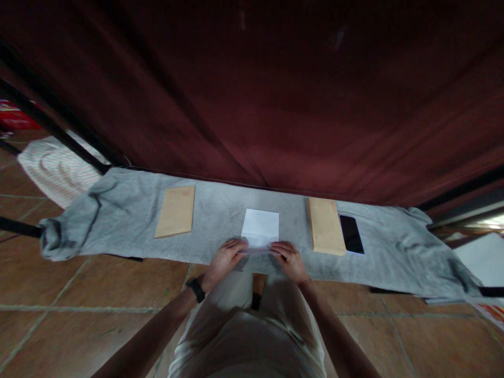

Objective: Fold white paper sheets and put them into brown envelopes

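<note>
A white sheet of paper [260, 224] lies on the grey cloth [134, 210], straight ahead of me. Its near edge is curled up toward me. My left hand [225, 255] pinches the near left corner of that edge. My right hand [289, 256] pinches the near right corner. A black watch sits on my left wrist. A brown envelope [175, 211] lies flat to the left of the sheet. A stack of brown envelopes [325, 226] lies to the right of it.
A black phone [351, 234] lies face up beside the right stack. A dark red curtain [275, 94] hangs behind the cloth. A striped fabric [55, 168] lies at far left. Brown floor tiles [98, 294] run below the cloth's front edge.
</note>
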`<move>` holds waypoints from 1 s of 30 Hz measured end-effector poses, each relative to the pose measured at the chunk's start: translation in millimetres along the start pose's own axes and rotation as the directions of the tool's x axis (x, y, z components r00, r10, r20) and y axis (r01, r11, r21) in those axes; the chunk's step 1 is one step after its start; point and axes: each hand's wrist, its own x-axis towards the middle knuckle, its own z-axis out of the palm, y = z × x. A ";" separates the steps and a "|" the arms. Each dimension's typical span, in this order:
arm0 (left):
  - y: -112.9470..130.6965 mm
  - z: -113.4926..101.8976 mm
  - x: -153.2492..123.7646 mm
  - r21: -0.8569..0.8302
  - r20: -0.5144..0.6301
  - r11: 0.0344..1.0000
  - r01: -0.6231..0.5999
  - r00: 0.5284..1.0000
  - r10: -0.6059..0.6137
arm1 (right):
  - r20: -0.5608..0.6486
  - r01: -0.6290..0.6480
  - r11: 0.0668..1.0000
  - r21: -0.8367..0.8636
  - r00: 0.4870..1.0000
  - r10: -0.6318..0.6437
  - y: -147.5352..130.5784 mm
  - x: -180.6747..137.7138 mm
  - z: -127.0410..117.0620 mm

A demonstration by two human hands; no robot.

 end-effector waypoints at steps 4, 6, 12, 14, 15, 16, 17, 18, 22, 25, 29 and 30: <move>-12.8 1.5 10.2 -0.123 -0.101 0.987 0.104 0.988 -0.116 | 0.009 -0.053 0.999 0.012 0.999 0.053 -1.6 1.3 -0.2; -17.1 4.1 12.0 -0.135 -0.113 0.986 0.095 0.987 -0.110 | 0.021 -0.058 0.998 0.004 0.998 0.058 -1.2 0.0 -0.3; -23.3 8.8 5.1 -0.030 -0.075 0.997 -0.078 0.994 0.075 | 0.059 -0.021 0.999 -0.044 0.998 0.023 3.7 -3.0 -0.1; -23.0 7.4 3.8 0.038 -0.072 0.995 -0.097 0.992 0.099 | 0.060 -0.016 0.999 -0.041 0.998 0.018 4.1 -2.5 -0.1; -22.3 6.3 3.4 0.083 -0.045 0.990 -0.116 0.992 0.120 | 0.063 -0.014 0.999 -0.039 0.998 0.017 3.8 -2.2 0.0; -21.5 5.3 2.9 0.135 0.002 0.981 -0.142 0.990 0.143 | 0.069 -0.012 0.999 -0.039 0.997 0.014 3.3 -2.1 0.2; -20.5 4.6 2.1 0.190 0.059 0.967 -0.170 0.985 0.162 | 0.079 -0.006 0.999 -0.039 0.997 0.009 2.7 -2.2 0.4; -19.5 4.3 1.1 0.244 0.116 0.950 -0.195 0.978 0.171 | 0.092 0.002 0.999 -0.036 0.996 0.001 2.2 -2.4 0.5; -17.6 7.8 -4.7 0.392 0.197 0.899 -0.196 0.972 0.126 | 0.124 0.027 0.999 0.038 0.992 -0.031 3.7 -4.0 -3.3; -18.5 9.6 -5.3 0.415 0.196 0.888 -0.199 0.972 0.127 | 0.156 -0.029 0.985 0.171 0.988 0.002 7.6 -0.7 -14.0; -17.4 8.8 5.5 0.398 0.181 0.891 -0.220 0.970 0.159 | 0.113 -0.144 0.959 0.244 0.986 0.120 4.1 20.4 -26.8; -16.4 9.5 9.4 0.393 0.179 0.892 -0.224 0.970 0.165 | 0.090 -0.132 0.964 0.233 0.989 0.114 0.8 28.6 -26.5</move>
